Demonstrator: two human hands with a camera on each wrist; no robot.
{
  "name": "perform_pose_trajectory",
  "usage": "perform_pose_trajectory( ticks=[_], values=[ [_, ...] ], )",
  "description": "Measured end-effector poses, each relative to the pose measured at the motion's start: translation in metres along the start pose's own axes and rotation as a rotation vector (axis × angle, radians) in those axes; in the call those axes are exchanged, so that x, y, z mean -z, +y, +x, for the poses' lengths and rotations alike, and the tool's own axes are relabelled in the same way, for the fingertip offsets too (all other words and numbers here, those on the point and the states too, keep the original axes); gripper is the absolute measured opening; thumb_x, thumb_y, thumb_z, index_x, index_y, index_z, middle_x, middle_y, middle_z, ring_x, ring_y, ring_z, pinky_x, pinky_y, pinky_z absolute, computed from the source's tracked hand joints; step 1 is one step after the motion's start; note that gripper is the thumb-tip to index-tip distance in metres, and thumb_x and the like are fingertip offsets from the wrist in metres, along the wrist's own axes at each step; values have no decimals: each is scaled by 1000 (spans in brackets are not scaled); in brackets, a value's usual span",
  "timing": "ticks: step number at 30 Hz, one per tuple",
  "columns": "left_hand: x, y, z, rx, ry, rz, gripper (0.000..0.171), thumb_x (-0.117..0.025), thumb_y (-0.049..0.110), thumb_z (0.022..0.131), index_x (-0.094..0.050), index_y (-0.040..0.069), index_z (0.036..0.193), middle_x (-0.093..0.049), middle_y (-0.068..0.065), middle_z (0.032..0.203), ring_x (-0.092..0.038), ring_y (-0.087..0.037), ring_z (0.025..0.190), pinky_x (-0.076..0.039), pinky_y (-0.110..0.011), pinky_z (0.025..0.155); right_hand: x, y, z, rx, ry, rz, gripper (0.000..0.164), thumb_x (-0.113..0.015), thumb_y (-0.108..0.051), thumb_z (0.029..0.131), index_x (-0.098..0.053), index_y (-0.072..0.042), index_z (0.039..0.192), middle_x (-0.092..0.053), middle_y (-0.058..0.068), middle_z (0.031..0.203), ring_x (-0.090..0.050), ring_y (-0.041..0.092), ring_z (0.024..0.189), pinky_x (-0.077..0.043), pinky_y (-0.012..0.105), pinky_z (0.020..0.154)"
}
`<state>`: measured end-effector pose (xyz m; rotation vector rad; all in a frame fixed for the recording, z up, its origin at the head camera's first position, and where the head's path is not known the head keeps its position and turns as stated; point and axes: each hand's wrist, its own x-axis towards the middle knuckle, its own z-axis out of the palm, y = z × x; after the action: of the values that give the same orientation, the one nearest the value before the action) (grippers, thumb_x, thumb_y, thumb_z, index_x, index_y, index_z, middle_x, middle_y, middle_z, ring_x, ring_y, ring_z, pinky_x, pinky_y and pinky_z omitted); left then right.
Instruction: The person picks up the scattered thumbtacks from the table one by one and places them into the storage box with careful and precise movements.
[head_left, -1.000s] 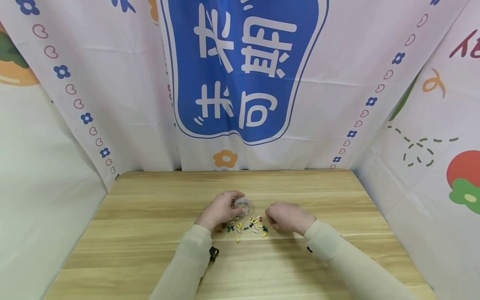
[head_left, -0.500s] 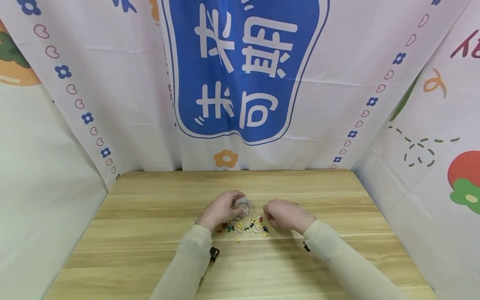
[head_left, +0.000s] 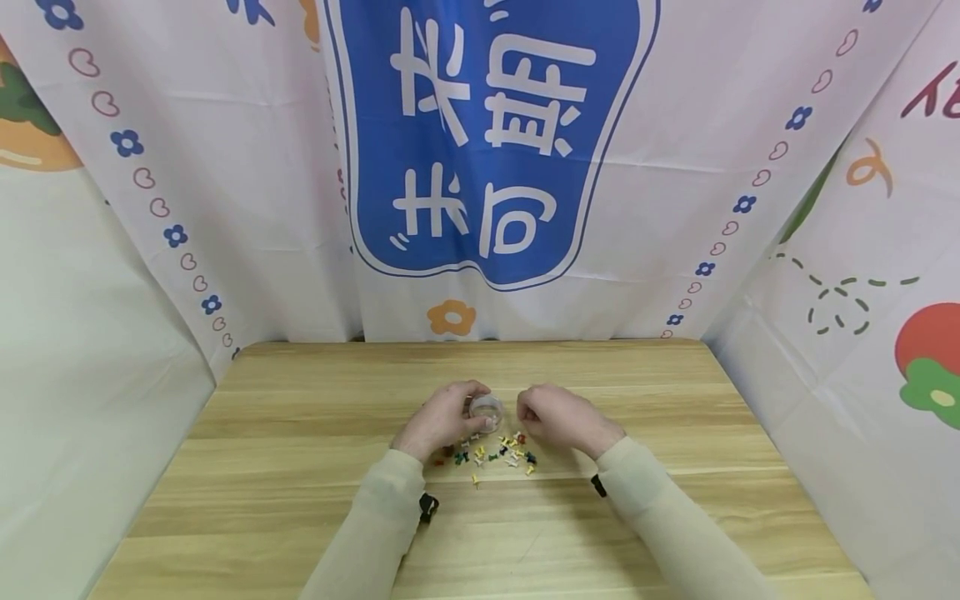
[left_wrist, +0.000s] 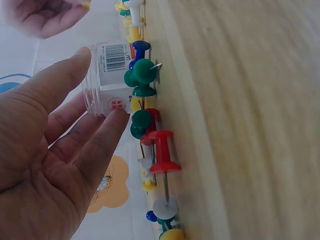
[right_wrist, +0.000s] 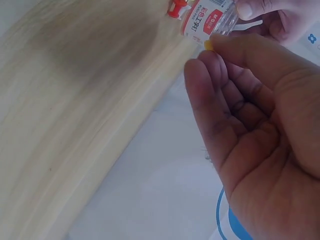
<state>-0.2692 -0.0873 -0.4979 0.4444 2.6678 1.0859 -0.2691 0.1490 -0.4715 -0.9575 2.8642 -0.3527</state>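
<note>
The yellow pin (right_wrist: pixel 208 45) sits at the fingertips of the right hand (head_left: pixel 562 417), near the clear jar (head_left: pixel 487 407); that grip pinches it between thumb and finger; it is probably light, stiff and smooth, with a sharp point, so the head seems the safest place to hold; the jar stands upright on the worktop (head_left: pixel 300 500), the grip of the left hand (head_left: pixel 442 418) curled round its side; it looks like thin plastic, likely light and slightly slippery, best steadied by its wall; the right forearm slants inward, fingers toward the jar; loose pins (left_wrist: pixel 145 71) lie scattered on its near side.
</note>
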Motion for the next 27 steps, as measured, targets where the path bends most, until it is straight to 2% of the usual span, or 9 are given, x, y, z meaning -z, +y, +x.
perform_pose_trajectory(
  ticks=[6,13,22,27],
  values=[
    [-1,-1,1,7,-3,-2,53,-80,27,95,-62,14,143,-70,-10,136,-68,-27,123,-56,-48,108,-2,-1,9,12,59,42,9,-70,-6,93,-74,-14,93,-71,-7,88,-62,5,79,-56,22,73],
    [0,-1,0,-7,-7,-5,54,-80,27,95,-61,13,144,-70,-11,136,-69,-28,123,-58,-47,106,-10,-2,19,-17,124,89,8,-71,-11,96,-75,-15,100,-72,-6,91,-63,5,81,-58,22,77],
    [0,-1,0,-4,-9,-13,55,-80,28,95,-61,14,144,-70,-9,137,-69,-28,123,-57,-48,108,-18,-9,29,-77,148,321,12,-74,-10,96,-74,-6,108,-75,0,98,-69,9,87,-61,21,81],
    [0,-1,0,-15,-9,-4,53,-80,27,95,-62,14,143,-70,-10,137,-69,-28,122,-58,-48,107,-22,-11,32,-107,164,348,13,-74,-11,97,-74,-6,109,-75,1,100,-69,9,89,-61,20,81]
  ],
)
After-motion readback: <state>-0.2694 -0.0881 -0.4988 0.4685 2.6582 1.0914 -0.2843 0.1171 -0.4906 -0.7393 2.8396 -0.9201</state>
